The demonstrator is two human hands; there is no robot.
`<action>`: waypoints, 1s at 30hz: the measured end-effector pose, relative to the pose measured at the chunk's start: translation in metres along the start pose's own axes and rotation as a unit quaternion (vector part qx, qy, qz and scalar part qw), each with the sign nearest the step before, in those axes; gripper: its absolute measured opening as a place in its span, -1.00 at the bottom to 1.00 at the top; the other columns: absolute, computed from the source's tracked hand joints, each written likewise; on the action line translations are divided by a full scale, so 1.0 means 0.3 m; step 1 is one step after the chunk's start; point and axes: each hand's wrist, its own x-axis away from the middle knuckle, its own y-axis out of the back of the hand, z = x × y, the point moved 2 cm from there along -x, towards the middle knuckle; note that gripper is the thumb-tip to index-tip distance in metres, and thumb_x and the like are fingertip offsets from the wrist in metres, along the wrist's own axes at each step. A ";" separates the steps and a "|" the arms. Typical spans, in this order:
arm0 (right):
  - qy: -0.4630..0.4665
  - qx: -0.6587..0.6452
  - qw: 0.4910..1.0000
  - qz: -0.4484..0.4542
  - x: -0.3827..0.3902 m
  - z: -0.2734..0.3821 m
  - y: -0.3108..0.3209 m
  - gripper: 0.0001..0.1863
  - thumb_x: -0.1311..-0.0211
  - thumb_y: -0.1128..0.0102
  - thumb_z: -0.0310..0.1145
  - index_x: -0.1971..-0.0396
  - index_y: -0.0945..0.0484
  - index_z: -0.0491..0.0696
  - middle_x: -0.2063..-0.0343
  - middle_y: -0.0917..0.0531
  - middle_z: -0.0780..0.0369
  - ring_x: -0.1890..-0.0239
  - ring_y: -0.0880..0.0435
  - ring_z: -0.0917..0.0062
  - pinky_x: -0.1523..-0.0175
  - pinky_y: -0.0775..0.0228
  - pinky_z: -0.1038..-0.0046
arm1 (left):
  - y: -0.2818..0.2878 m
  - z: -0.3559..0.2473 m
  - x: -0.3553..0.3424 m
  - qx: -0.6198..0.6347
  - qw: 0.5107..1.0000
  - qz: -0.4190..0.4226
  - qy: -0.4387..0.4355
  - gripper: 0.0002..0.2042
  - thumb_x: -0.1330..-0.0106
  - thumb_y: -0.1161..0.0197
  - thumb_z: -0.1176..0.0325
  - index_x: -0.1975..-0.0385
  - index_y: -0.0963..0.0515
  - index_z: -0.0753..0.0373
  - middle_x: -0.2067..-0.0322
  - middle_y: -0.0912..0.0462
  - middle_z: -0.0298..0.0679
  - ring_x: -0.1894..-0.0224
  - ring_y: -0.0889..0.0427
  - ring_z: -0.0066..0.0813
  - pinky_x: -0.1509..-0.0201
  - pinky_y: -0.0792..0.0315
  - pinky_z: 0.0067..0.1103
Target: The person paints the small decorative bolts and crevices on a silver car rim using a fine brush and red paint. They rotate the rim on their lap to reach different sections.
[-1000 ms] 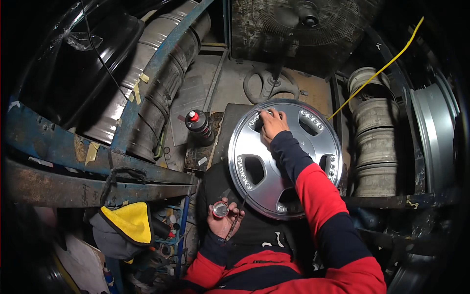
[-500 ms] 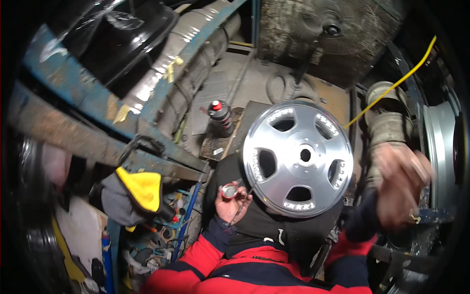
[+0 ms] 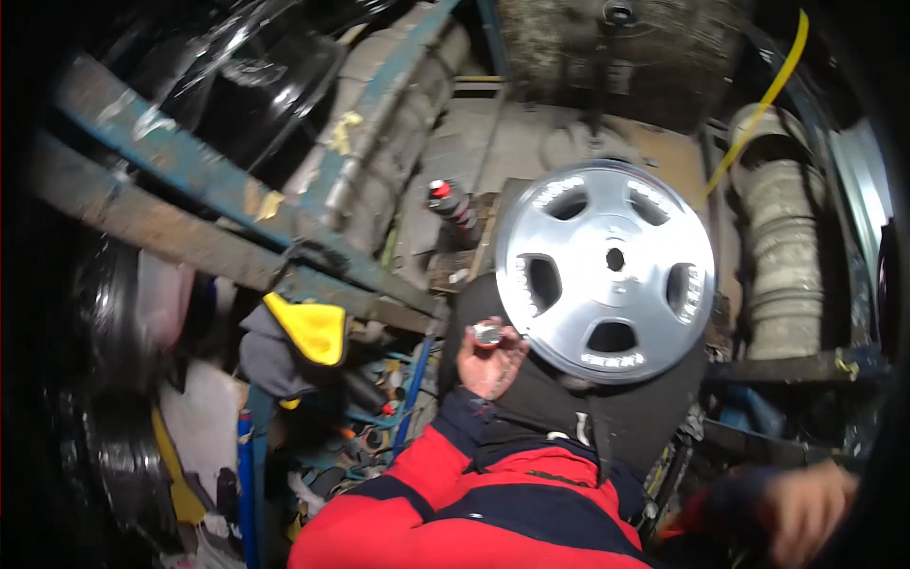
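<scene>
A polished silver wheel rim (image 3: 654, 284) with several cut-outs lies face up over my dark-trousered lap. At its lower left edge my left hand (image 3: 491, 365) is closed around a small round tin (image 3: 488, 335) with a silvery top and a reddish side. My right hand (image 3: 810, 503) is far off at the lower right, away from the wheel and smeared by motion. Whether it holds anything cannot be made out.
A dark bottle with a red cap (image 3: 455, 209) stands beyond the wheel's left. A yellow-and-grey cloth (image 3: 308, 327) hangs on the blue metal frame (image 3: 218, 171). Stacked cylindrical pieces (image 3: 785, 256) and a yellow hose (image 3: 773, 95) are at right. A fan (image 3: 618, 14) stands at the back.
My right hand has swung down from beside the stacked pieces to the lower right corner. My left hand still holds the tin. The whole view has shifted.
</scene>
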 end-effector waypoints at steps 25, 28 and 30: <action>-0.300 -0.029 0.953 0.042 0.062 -0.853 -0.029 -0.30 -0.17 -0.28 -0.18 -0.23 -0.20 -0.14 0.07 -0.57 0.13 0.04 -0.56 0.51 -0.04 -0.42 0.45 | 0.080 -0.067 0.013 -0.095 0.995 0.009 -0.028 -0.55 -0.34 -0.13 0.14 -0.09 -0.37 0.35 0.07 -0.48 -0.06 -0.08 -0.45 -0.14 -0.34 -0.23 -0.08; -0.432 0.018 0.897 -0.092 0.290 -0.718 0.154 -0.41 -0.29 -0.17 -0.26 -0.25 -0.22 -0.12 0.02 -0.57 0.12 -0.01 -0.55 0.54 -0.11 -0.40 0.48 | 0.053 -0.032 0.003 -0.072 0.997 -0.004 -0.028 -0.56 -0.35 -0.10 0.03 -0.01 -0.43 0.28 0.11 -0.54 -0.10 0.00 -0.54 -0.22 -0.33 -0.24 -0.13; -0.522 0.029 0.839 -0.151 0.449 -0.603 0.236 -0.50 -0.35 -0.10 -0.36 -0.22 -0.26 -0.21 0.02 -0.56 0.14 -0.08 -0.50 0.52 -0.20 -0.32 0.47 | 0.020 -0.054 0.032 -0.060 0.998 0.008 -0.008 -0.58 -0.36 -0.08 0.02 0.00 -0.43 0.24 0.14 -0.55 -0.12 -0.01 -0.55 -0.23 -0.32 -0.25 -0.16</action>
